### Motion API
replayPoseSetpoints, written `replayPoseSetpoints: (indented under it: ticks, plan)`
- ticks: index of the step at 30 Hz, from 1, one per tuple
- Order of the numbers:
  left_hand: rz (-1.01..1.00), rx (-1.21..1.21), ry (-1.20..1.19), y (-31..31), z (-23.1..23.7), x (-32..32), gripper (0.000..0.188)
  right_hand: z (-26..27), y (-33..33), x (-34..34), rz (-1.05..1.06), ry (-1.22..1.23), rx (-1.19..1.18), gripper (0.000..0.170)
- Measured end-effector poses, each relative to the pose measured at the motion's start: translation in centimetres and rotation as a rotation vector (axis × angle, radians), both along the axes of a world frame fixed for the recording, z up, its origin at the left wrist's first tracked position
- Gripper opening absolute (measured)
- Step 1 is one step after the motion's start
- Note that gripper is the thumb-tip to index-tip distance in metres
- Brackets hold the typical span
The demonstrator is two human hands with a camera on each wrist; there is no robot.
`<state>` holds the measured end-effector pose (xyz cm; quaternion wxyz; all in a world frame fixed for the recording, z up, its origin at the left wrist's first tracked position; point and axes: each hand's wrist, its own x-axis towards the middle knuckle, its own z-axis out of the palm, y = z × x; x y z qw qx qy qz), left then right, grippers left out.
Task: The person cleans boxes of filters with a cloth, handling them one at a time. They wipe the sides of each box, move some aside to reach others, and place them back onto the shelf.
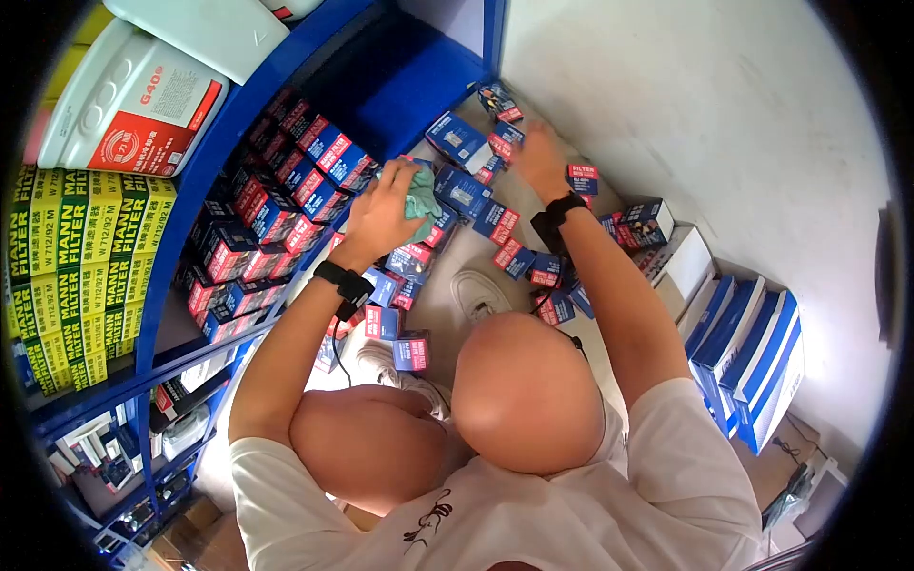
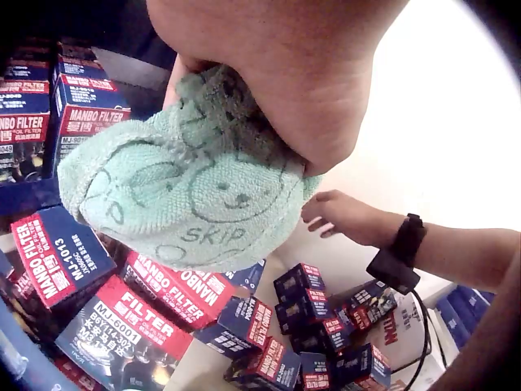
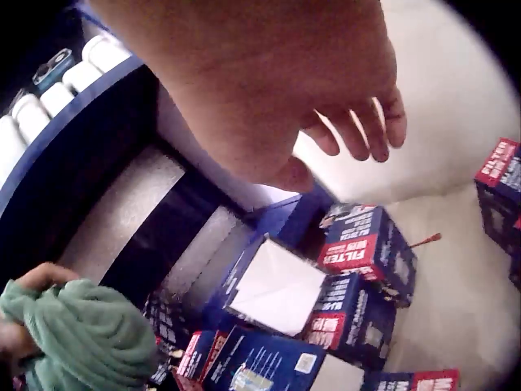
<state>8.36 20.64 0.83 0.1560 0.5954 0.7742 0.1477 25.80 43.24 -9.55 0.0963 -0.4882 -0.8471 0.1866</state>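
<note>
My left hand [image 1: 376, 221] grips a bunched green towel [image 1: 422, 198] in front of the shelf. Up close, the towel [image 2: 187, 195] shows a printed bear face and the word SKIP. Red-and-blue oil filter boxes [image 2: 126, 334] lie beneath it. My right hand [image 1: 541, 162] hovers near the white wall, above the far filter boxes. In the right wrist view, the fingers [image 3: 350, 134] hang loosely apart with nothing in them. Below that hand are an upright filter box [image 3: 366, 244] and a box with a white face [image 3: 277, 285].
Stacked filter boxes [image 1: 314, 171] fill the lower blue shelf [image 1: 157, 238] at left. Yellow-green filter boxes [image 1: 86, 228] and a white jug [image 1: 133, 105] stand behind its edge. More boxes cover the floor around my shoes [image 1: 476, 293]. Blue-and-white cartons [image 1: 747, 343] stand at right.
</note>
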Motion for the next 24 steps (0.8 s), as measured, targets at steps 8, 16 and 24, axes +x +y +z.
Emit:
replayPoseSetpoints:
  ticks: [8,16,24]
  plan:
    - [-0.037,0.005,0.011,0.6,-0.3,0.5,0.069,-4.1,1.6,9.7,-0.418,-0.27,-0.093,0.055]
    - [-0.054,-0.04,0.027,0.5,-0.8,0.5,0.074,-10.5,2.3,12.9,-0.277,-0.199,-0.257,0.08]
    - [-0.051,-0.053,0.037,0.6,-0.9,0.5,0.074,-9.8,0.3,8.2,-0.357,0.09,-0.577,0.076]
